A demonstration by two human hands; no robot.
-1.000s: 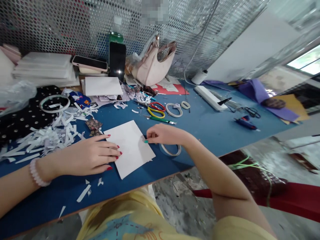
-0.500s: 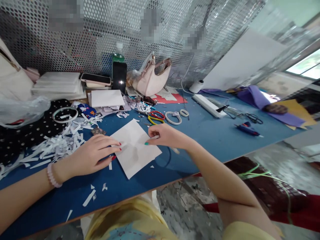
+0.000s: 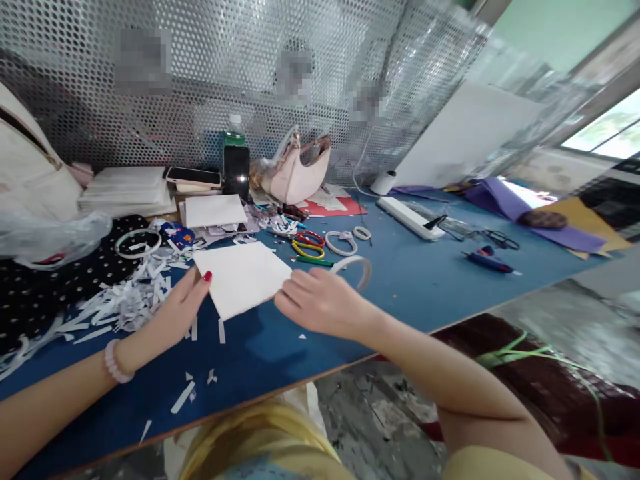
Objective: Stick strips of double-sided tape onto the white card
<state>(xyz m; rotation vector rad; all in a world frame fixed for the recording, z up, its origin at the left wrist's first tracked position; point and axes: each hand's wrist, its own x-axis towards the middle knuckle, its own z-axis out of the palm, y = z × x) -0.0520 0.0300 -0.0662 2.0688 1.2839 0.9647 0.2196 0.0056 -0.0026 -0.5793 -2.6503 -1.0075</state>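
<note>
A white paper square (image 3: 245,277) is held tilted just above the blue tabletop. My left hand (image 3: 187,300) grips its left edge, thumb on top and the other fingers hidden beneath. At the right corner, my right hand (image 3: 320,300) is closed on the same paper with its fingers curled. Just behind my right hand lies a roll of tape (image 3: 357,270). Farther back are scissors with red and yellow handles (image 3: 309,250) and a green pencil-like stick (image 3: 315,262).
Paper scraps (image 3: 135,293) heap up at the left beside a black dotted cloth (image 3: 45,300). Behind stand a stack of white sheets (image 3: 125,190), a phone (image 3: 236,170) and a pink handbag (image 3: 300,175). A blue glue gun (image 3: 487,260) lies at the right.
The paper was flat on the table and is now lifted and turned. My left hand went from resting on it to gripping its edge; the tape roll behind my right hand is now exposed.
</note>
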